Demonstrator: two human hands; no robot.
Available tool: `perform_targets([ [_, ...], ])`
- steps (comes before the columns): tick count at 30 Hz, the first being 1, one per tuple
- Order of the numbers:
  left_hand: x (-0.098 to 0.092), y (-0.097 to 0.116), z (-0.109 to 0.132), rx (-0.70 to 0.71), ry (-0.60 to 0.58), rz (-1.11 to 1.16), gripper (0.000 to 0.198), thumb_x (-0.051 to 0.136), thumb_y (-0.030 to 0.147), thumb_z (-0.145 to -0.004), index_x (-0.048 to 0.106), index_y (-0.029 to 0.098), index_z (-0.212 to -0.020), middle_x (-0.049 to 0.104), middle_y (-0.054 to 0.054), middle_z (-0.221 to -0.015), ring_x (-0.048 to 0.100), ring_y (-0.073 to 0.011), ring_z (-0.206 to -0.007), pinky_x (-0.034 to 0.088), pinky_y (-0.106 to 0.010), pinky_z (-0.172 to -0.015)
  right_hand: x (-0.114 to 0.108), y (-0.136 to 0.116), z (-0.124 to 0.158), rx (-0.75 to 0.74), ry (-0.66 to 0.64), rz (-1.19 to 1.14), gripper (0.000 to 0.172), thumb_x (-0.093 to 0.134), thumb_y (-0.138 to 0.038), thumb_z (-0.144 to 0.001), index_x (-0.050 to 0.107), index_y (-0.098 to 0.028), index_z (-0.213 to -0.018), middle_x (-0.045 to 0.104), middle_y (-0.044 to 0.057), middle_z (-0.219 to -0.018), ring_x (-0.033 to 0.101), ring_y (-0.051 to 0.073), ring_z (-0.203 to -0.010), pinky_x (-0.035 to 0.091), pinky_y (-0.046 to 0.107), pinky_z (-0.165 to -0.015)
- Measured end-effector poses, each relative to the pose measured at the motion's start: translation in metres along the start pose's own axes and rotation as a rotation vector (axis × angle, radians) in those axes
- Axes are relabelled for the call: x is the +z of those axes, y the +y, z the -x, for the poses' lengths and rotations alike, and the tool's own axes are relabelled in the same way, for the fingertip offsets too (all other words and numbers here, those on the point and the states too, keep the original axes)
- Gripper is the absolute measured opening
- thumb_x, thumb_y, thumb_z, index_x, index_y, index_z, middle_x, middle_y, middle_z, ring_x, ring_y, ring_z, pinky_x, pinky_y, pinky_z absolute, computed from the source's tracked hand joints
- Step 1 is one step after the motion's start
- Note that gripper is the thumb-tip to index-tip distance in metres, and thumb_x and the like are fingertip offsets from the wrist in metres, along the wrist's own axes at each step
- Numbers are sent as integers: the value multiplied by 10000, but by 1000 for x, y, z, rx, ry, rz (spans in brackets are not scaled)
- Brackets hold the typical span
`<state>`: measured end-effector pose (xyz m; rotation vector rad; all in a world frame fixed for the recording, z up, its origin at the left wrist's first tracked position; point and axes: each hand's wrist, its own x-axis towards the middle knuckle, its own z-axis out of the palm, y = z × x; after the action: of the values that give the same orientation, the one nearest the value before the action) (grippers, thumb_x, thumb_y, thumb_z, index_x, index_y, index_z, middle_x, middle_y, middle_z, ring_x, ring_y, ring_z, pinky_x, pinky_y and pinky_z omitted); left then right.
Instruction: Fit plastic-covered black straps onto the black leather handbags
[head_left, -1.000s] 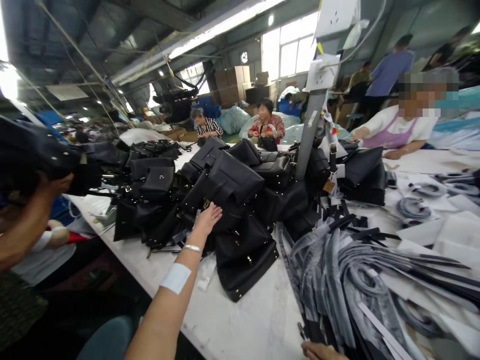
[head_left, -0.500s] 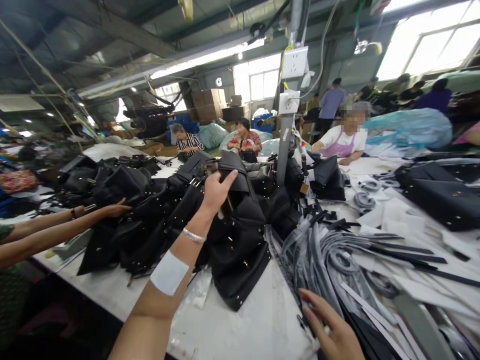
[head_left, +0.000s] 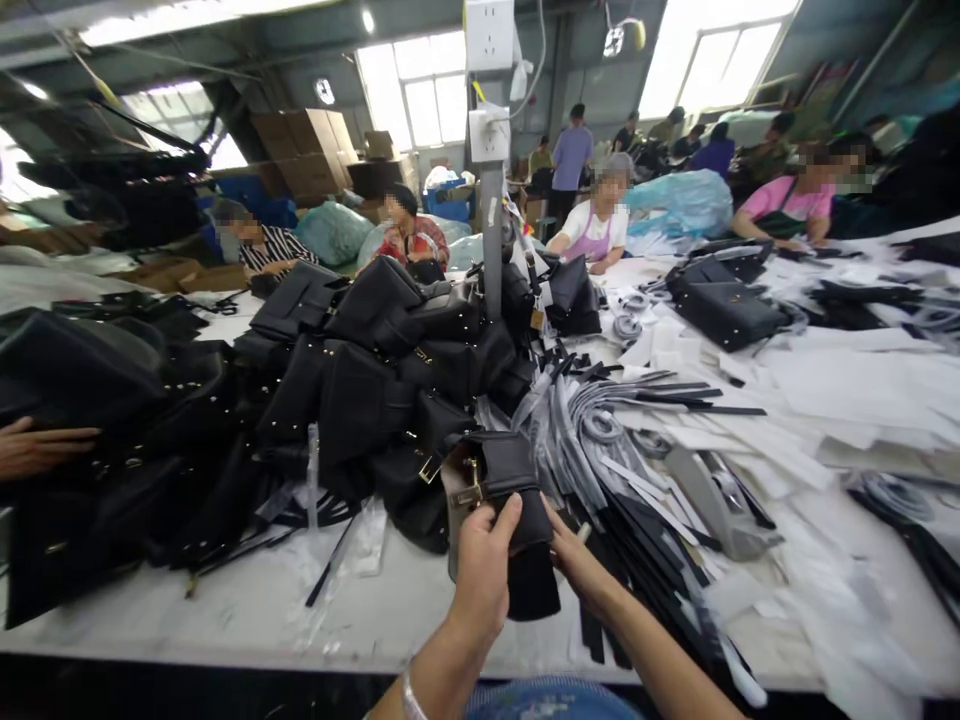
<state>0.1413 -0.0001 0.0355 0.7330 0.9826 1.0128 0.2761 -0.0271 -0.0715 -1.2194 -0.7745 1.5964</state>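
Observation:
A black leather bag (head_left: pixel 525 515) with a gold-coloured clasp and a paler brownish inside is between my hands above the table's front part. My left hand (head_left: pixel 484 560) is closed on its near left side, thumb lying on top of the leather. From the right, my right hand (head_left: pixel 581 560) grips the edge of the same bag, with some fingers hidden behind it. Just beyond lies a pile of black bags (head_left: pixel 367 395) with metal studs and buckles. To the right of my hands are long black straps (head_left: pixel 637 520), some in clear plastic.
A grey post (head_left: pixel 492 240) with sockets rises from the table (head_left: pixel 247 610). A co-worker's hand (head_left: pixel 41 450) touches bags at the left. White sheets (head_left: pixel 840 390) and a grey tool-like object (head_left: pixel 705 500) lie at the right. Several people sit across the table.
My left hand has come down from the pile toward me, and a bag is now held low in front. My right hand has joined it. The view has turned right.

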Motion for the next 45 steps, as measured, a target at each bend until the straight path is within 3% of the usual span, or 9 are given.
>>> perform_targets([
  [4, 2, -43, 22, -116, 41, 295, 347, 722, 351, -788, 701, 121, -1047, 711, -137, -1117, 653, -245, -1070, 508, -367, -960, -17, 8, -25, -26, -41, 257, 546, 679, -597, -707, 719, -249, -1125, 714, 60, -1133, 630, 335, -1091, 488, 467, -962],
  [7, -2, -71, 20, -138, 79, 377, 327, 744, 319, -768, 707, 120, -1025, 704, -139, -1140, 625, -247, -1129, 463, -367, -1023, -29, 14, -30, -16, 43, 349, 577, 688, -626, -662, 763, -157, -989, 756, 103, -938, 660, 371, -1003, 477, 517, -956],
  [13, -14, -103, -8, -155, 42, 360, 338, 697, 353, -805, 694, 106, -1035, 698, -153, -1143, 644, -236, -1082, 439, -388, -1040, -32, 35, 25, -123, 300, 524, 557, 511, -560, -875, 553, -246, -1334, 579, 60, -1353, 485, 268, -1297, 321, 449, -1129],
  [22, -65, -71, 20, -394, -465, -461, 382, 650, 378, -806, 678, 134, -1099, 713, -149, -1060, 688, -226, -907, 544, -307, -717, -36, 59, 36, -244, 91, 741, 647, 580, -339, -849, 372, -269, -1459, 409, 65, -1499, 376, 230, -1379, 313, 457, -1135],
  [29, -118, -12, -13, 241, -325, -1053, 270, 534, 311, -899, 651, 190, -1110, 703, -112, -1094, 671, -223, -984, 541, -365, -842, -17, 56, 44, -143, 134, 994, 716, 461, -45, -757, 378, -141, -1462, 515, 139, -1407, 514, 246, -1274, 410, 397, -1072],
  [32, -113, -6, -34, 536, -587, -1405, 533, 651, 270, -835, 497, 288, -1345, 503, -97, -1426, 467, -263, -1307, 387, -453, -1077, -9, 47, 44, -82, 139, 1114, 699, 385, 22, -734, 476, -148, -1406, 596, 134, -1322, 586, 251, -1193, 463, 369, -1010],
  [37, -84, -24, -73, 585, -1070, -1749, 1009, 841, 378, -627, 291, 295, -1469, 311, -164, -1545, 242, -368, -1430, 184, -608, -1123, -11, 39, 44, -141, 118, 1162, 666, 384, 19, -743, 529, -162, -1367, 611, 113, -1308, 580, 240, -1203, 454, 342, -1014],
  [41, -62, -43, -95, 406, -1394, -1687, 1003, 767, 588, -623, 318, 266, -1459, 442, -166, -1468, 374, -371, -1360, 190, -591, -1110, -16, 39, 45, -167, 170, 1117, 641, 383, 24, -731, 594, -171, -1303, 643, 92, -1268, 591, 226, -1188, 454, 334, -1016],
  [45, -50, -57, -106, 343, -1463, -1710, 989, 771, 578, -614, 347, 252, -1445, 528, -146, -1400, 494, -338, -1266, 267, -508, -1084, -16, 39, 51, -229, 218, 1082, 561, 414, 0, -763, 641, -201, -1235, 670, 64, -1228, 611, 210, -1152, 466, 334, -1008],
])
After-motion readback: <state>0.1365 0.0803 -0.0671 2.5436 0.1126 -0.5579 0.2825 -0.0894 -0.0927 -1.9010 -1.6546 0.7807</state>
